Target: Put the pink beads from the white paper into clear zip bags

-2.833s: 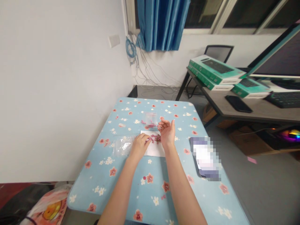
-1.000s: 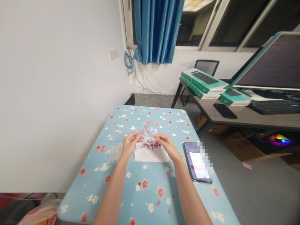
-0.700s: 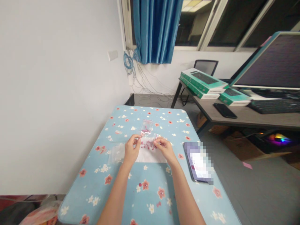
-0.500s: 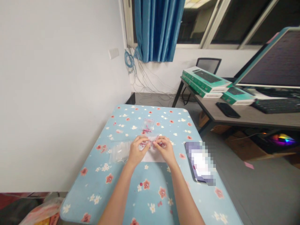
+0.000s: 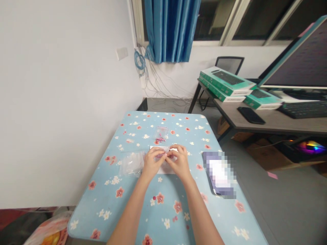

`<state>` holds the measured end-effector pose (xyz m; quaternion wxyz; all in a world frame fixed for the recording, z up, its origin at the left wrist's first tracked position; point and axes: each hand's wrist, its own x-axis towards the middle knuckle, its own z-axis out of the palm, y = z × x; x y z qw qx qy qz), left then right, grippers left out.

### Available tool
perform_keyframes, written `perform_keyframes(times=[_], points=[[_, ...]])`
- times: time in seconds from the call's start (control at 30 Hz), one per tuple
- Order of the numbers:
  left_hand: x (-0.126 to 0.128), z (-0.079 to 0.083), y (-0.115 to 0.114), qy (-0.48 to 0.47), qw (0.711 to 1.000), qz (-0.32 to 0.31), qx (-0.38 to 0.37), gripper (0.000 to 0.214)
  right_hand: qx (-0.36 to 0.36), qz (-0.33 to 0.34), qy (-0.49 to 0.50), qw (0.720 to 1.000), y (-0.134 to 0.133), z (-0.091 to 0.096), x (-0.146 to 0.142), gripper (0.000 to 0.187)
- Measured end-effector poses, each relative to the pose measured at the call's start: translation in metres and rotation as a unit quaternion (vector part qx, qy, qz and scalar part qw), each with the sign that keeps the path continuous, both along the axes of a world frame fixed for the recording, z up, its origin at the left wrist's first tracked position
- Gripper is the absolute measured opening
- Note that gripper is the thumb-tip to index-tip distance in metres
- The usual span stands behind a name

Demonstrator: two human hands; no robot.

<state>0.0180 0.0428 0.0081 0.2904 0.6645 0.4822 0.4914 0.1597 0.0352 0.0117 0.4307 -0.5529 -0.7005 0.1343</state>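
Over a white sheet of paper (image 5: 166, 170), my left hand (image 5: 151, 164) and my right hand (image 5: 180, 161) meet with fingertips pinched together. Something small and pinkish is between them, too small and covered to name. Reddish bits show between the hands on the paper. Beyond them lies a small clear zip bag (image 5: 161, 132) with dark pink bead-like pieces (image 5: 160, 139) at its near end. Left of my left hand rests a larger clear plastic bag (image 5: 130, 165). A single small red round piece (image 5: 154, 198) lies closer to me on the flowered tabletop (image 5: 133, 214).
A tablet-like device (image 5: 217, 173), its screen blurred out, lies near the table's right edge. To the right, a desk (image 5: 278, 125) holds green keyboard boxes (image 5: 227, 81), a black phone (image 5: 251, 115), a keyboard and a monitor. A white wall (image 5: 63, 102) borders the left side.
My hands have drawn closer, and their fingertips now touch. A thin pinkish strand that stood up by my right fingers no longer shows. The view has shifted slightly.
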Motion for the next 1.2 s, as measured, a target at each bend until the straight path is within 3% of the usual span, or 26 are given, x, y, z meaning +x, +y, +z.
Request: perform_keyframes(times=[0.3,0.5,0.8,1.2], points=[[-0.007,-0.002,0.003,0.019,0.999,0.034,-0.007,0.012,0.005,0.019,-0.009,1.000,-0.002,-0.002,0.000,0.014],[-0.008,-0.001,0.003,-0.011,0.998,0.043,-0.050,0.009,-0.008,0.027,0.011,1.000,-0.005,0.003,-0.003,0.014],[-0.010,-0.002,0.004,-0.042,0.996,-0.006,-0.076,0.009,-0.031,0.037,0.031,0.998,-0.004,0.000,-0.001,0.014],[-0.011,-0.001,0.002,0.030,1.000,0.009,-0.001,0.011,-0.062,0.040,0.127,0.989,-0.003,0.001,0.001,0.015]])
